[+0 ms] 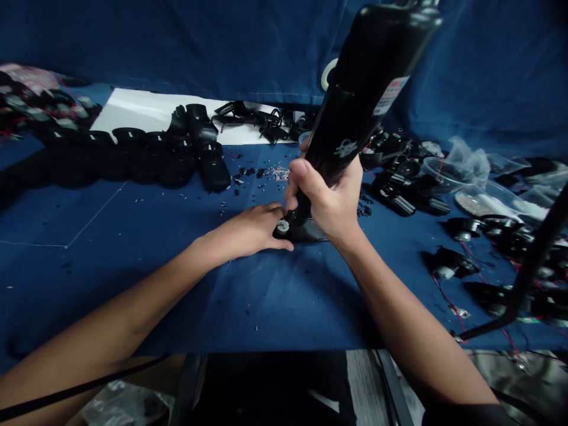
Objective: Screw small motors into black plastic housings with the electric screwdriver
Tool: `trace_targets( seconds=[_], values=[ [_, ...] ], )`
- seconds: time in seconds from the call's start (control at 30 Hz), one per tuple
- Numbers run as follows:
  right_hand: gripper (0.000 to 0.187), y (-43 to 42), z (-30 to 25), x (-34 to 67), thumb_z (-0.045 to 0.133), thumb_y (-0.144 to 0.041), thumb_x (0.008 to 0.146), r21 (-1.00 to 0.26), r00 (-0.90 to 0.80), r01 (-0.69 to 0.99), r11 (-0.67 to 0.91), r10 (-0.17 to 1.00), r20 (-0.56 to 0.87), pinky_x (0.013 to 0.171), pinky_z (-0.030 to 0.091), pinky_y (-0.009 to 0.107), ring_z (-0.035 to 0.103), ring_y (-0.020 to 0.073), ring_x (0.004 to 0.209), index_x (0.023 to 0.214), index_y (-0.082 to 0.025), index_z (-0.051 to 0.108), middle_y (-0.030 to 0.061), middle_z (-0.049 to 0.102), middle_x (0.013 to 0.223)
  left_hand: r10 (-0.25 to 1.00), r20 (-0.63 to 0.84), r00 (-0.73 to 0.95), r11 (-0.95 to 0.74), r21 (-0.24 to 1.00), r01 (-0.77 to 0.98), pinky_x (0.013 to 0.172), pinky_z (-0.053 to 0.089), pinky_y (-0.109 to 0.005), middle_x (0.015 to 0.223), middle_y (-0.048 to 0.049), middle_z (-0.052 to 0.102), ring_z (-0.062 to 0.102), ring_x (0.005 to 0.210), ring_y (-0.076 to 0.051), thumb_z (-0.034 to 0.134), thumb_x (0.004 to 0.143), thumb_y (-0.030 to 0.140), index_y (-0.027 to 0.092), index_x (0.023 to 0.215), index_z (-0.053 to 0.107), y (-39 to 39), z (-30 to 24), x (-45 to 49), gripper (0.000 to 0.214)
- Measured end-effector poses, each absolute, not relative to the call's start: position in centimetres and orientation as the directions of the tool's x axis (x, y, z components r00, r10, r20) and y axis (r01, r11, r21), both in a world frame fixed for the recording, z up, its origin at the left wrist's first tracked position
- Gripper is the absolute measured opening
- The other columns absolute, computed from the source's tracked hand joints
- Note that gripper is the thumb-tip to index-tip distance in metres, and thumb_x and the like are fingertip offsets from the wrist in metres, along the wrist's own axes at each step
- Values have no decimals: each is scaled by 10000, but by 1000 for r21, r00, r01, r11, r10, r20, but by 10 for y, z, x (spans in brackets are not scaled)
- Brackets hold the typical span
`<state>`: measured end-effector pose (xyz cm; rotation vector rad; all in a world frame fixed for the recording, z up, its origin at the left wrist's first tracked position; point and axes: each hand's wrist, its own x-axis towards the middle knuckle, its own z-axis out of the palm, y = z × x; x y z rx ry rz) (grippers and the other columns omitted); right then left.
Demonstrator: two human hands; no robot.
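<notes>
My right hand [331, 198] is wrapped round a black electric screwdriver [350, 100], which leans up and to the right with its lower end down at the work. Under that end lies a black plastic housing [310, 231] with a round silvery motor [282, 226] at its left end. My left hand [252, 228] grips the left end of this housing, thumb along the near side and fingers on the far side. Where the screwdriver's tip meets the part is hidden by my right hand and the tool.
Black housings [146, 154] stand in a row at the back left. Small screws [280, 173] are scattered behind my hands. Motor assemblies with red wires [452, 263] crowd the right, beside a clear plastic bowl [437, 174]. A black bar [528, 272] slants across the right edge.
</notes>
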<state>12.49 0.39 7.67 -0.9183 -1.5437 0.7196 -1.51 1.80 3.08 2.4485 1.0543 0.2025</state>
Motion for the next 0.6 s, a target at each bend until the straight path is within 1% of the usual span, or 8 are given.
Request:
trace_targets(
  seconds=[0.13, 0.3, 0.43, 0.53, 0.6],
  values=[
    [343, 3, 77, 124, 594, -549, 787, -838, -23, 150, 525, 849, 528, 481, 480, 279, 590, 136, 490, 976, -305, 445, -58, 547, 573, 696, -16, 718, -626, 477, 617, 845, 420, -345, 1230, -105, 554, 554, 1064, -285, 559, 788, 595, 185, 1280, 443, 19, 30, -16, 651],
    [386, 5, 74, 125, 556, -613, 779, -842, 6, 202, 500, 859, 511, 526, 501, 305, 629, 166, 559, 992, -313, 439, -36, 564, 600, 673, 28, 739, -663, 465, 586, 884, 415, -344, 1236, -102, 557, 548, 1090, -282, 567, 798, 578, 175, 1268, 451, 19, 28, -16, 630],
    [378, 6, 73, 125, 526, -619, 790, -848, 3, 209, 487, 867, 499, 489, 474, 289, 579, 135, 487, 992, -318, 417, -44, 539, 589, 671, 42, 740, -675, 448, 586, 886, 417, -344, 1242, -108, 557, 548, 1093, -280, 561, 801, 585, 173, 1268, 458, 19, 27, -16, 631],
    [370, 4, 75, 124, 490, -611, 810, -860, 4, 226, 458, 882, 471, 481, 460, 287, 556, 129, 471, 1010, -312, 399, -38, 531, 599, 661, 67, 747, -692, 438, 573, 896, 413, -337, 1217, -108, 571, 544, 1104, -275, 567, 804, 577, 160, 1246, 475, 19, 28, -16, 614],
    [351, 4, 76, 124, 511, -588, 806, -867, 4, 207, 454, 885, 465, 474, 455, 291, 530, 126, 448, 983, -307, 397, -40, 515, 587, 663, 74, 745, -694, 433, 575, 891, 418, -333, 1207, -107, 577, 550, 1097, -272, 575, 801, 571, 160, 1237, 481, 18, 28, -16, 606]
  ],
)
